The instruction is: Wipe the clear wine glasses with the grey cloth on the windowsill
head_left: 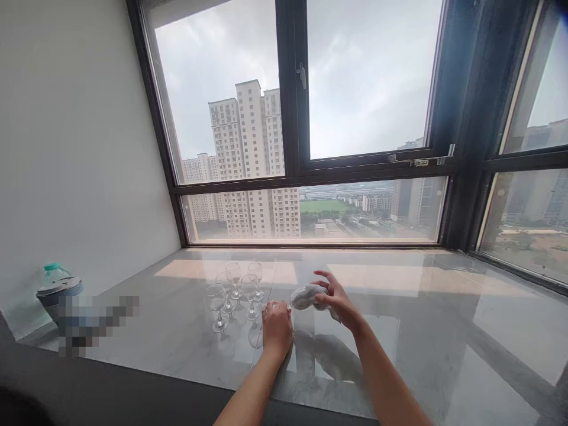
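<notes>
My right hand [335, 300] pinches a crumpled pale grey cloth [328, 300] above the ledge, its other fingers lifted. The cloth bunches up at a clear glass bowl [296, 299], which lies sideways, pointing right. Closed fingers of my left hand [277, 328] sit at the other end of this wine glass, and they hide its stem and foot. Just left of that hand, several stemmed wine glasses stand upright in a loose group, the nearest wine glass [217, 303] at the front left and another wine glass [255, 274] at the back right.
The glossy grey ledge [168, 331] ends at a front edge near my forearms. Far left, by the wall, stand a dark container [57, 296] with a green-capped clear bottle [54, 270] and a blurred patch. Dark-framed windows [310, 183] rise behind the ledge.
</notes>
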Demonstrator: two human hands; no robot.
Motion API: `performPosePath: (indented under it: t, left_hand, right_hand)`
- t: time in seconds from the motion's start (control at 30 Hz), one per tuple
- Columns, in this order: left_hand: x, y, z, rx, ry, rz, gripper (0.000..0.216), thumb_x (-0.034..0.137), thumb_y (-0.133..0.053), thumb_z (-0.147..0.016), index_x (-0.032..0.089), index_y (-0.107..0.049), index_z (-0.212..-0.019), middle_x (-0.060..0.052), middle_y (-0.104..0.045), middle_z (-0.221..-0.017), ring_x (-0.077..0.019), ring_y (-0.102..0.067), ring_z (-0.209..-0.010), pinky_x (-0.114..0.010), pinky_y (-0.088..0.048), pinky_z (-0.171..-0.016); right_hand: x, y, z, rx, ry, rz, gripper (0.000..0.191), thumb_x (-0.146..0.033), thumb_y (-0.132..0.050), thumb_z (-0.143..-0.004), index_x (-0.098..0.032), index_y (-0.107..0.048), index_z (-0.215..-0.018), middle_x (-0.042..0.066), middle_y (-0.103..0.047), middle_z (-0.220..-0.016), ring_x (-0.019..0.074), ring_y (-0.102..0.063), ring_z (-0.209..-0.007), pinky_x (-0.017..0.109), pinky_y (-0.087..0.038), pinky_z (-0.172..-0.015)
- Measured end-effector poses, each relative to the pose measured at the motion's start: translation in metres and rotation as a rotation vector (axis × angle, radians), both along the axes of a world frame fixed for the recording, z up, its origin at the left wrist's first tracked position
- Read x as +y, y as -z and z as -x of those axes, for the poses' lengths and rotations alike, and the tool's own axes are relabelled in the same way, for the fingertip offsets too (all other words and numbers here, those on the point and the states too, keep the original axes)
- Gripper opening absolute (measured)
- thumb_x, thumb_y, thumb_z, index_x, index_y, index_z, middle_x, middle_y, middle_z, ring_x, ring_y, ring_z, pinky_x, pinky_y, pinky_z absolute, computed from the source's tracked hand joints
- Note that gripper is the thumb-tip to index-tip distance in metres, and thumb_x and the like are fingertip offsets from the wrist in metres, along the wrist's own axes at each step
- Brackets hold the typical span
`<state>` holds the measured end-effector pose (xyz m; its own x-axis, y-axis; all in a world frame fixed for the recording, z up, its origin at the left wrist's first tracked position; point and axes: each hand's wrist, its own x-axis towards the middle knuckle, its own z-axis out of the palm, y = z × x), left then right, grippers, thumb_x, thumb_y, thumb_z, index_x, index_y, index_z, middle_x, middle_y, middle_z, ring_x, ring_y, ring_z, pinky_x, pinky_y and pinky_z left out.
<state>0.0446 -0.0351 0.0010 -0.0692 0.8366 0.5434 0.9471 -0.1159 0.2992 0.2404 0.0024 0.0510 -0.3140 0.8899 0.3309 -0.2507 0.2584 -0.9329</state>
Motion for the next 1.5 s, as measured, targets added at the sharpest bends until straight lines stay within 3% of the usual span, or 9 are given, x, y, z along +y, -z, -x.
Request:
performPosePath:
  t: [0.23, 0.4, 0.57, 0.7, 0.77, 0.97, 1.2, 1.37, 1.5]
  left_hand:
    - [0.0, -0.001, 0.002, -0.003, 0.051, -0.024, 0.024, 0.018, -0.045, -0.091, 0.018, -0.068, -0.088, -0.01, -0.064, -0.094, -0.024, -0.056, -0.105, -0.038, -0.039, -0.094]
    - [-0.001, -0.001, 0.001, 0.029, 0.094, 0.0, 0.023, 0.019, -0.043, -0.092, 0.019, -0.066, -0.088, -0.008, -0.065, -0.09, -0.0229, -0.059, -0.093, -0.035, -0.041, -0.087]
    - [0.0, 0.0, 0.001, -0.003, 0.091, 0.103, 0.029, 0.021, -0.032, -0.098, 0.015, -0.059, -0.104, -0.009, -0.067, -0.083, -0.0229, -0.063, -0.081, -0.032, -0.041, -0.073]
    - [-0.001, 0.001, 0.002, -0.141, 0.19, 0.074, 0.031, 0.027, -0.027, -0.101, 0.016, -0.051, -0.116, -0.011, -0.07, -0.096, -0.0225, -0.067, -0.087, -0.031, -0.044, -0.073]
    - [-0.001, 0.003, 0.003, -0.206, 0.244, 0.018, 0.03, 0.026, -0.027, -0.1, 0.016, -0.048, -0.12, -0.013, -0.069, -0.105, -0.0227, -0.067, -0.095, -0.032, -0.046, -0.078]
    - [-0.001, 0.007, 0.004, -0.358, 0.318, -0.028, 0.031, 0.024, -0.03, -0.099, 0.018, -0.041, -0.127, -0.016, -0.058, -0.132, -0.0237, -0.06, -0.118, -0.037, -0.047, -0.092]
    - [-0.004, 0.002, 0.004, -0.349, 0.313, 0.029, 0.024, 0.024, -0.03, -0.099, 0.02, -0.042, -0.119, -0.013, -0.065, -0.119, -0.0227, -0.065, -0.106, -0.035, -0.047, -0.086]
    - [-0.003, 0.0, 0.002, -0.283, 0.252, 0.069, 0.024, 0.024, -0.027, -0.099, 0.019, -0.043, -0.116, -0.011, -0.068, -0.106, -0.0224, -0.066, -0.096, -0.032, -0.045, -0.079]
    - [-0.001, 0.002, 0.0, -0.194, 0.199, 0.104, 0.026, 0.026, -0.027, -0.099, 0.018, -0.049, -0.111, -0.011, -0.066, -0.104, -0.0218, -0.065, -0.096, -0.032, -0.045, -0.08]
  right_hand:
    - [0.0, 0.001, -0.002, -0.018, -0.076, 0.044, 0.066, -0.016, -0.067, -0.062, -0.024, -0.048, -0.124, -0.001, -0.065, -0.08, 0.0133, -0.056, -0.062, 0.024, -0.041, -0.055]
    - [0.001, 0.0, -0.006, 0.107, -0.067, 0.087, 0.064, -0.019, -0.067, -0.063, -0.022, -0.049, -0.124, 0.0, -0.067, -0.082, 0.0165, -0.061, -0.067, 0.027, -0.044, -0.061]
    - [0.015, 0.008, -0.008, 0.261, 0.273, 0.124, 0.065, -0.027, -0.071, -0.062, -0.021, -0.046, -0.122, 0.0, -0.066, -0.08, 0.0184, -0.061, -0.068, 0.031, -0.045, -0.066]
    - [0.026, 0.024, 0.004, 0.071, 0.582, 0.079, 0.061, -0.024, -0.068, -0.059, -0.022, -0.046, -0.116, -0.003, -0.061, -0.073, 0.0173, -0.058, -0.064, 0.031, -0.044, -0.063]
    - [0.027, 0.033, 0.018, -0.031, 0.489, 0.06, 0.062, -0.023, -0.066, -0.058, -0.022, -0.045, -0.117, -0.005, -0.06, -0.07, 0.0167, -0.057, -0.062, 0.03, -0.044, -0.062]
    - [0.022, 0.05, 0.047, -0.097, -0.122, 0.178, 0.07, -0.022, -0.069, -0.056, -0.023, -0.045, -0.122, -0.004, -0.063, -0.074, 0.0161, -0.06, -0.064, 0.027, -0.041, -0.061]
    - [0.022, 0.044, 0.036, -0.195, -0.081, 0.18, 0.063, -0.03, -0.074, -0.061, -0.022, -0.052, -0.119, -0.002, -0.064, -0.071, 0.0194, -0.061, -0.069, 0.034, -0.045, -0.069]
    - [0.016, 0.032, 0.036, -0.058, 0.004, -0.037, 0.088, -0.044, -0.082, -0.062, -0.029, -0.038, -0.136, 0.011, -0.064, -0.121, 0.0286, -0.053, -0.123, 0.052, -0.032, -0.106]
    - [0.005, 0.023, 0.049, 0.115, -0.121, -0.075, 0.108, -0.042, -0.086, -0.062, -0.035, -0.018, -0.145, 0.013, -0.058, -0.132, 0.027, -0.055, -0.123, 0.054, -0.033, -0.108]
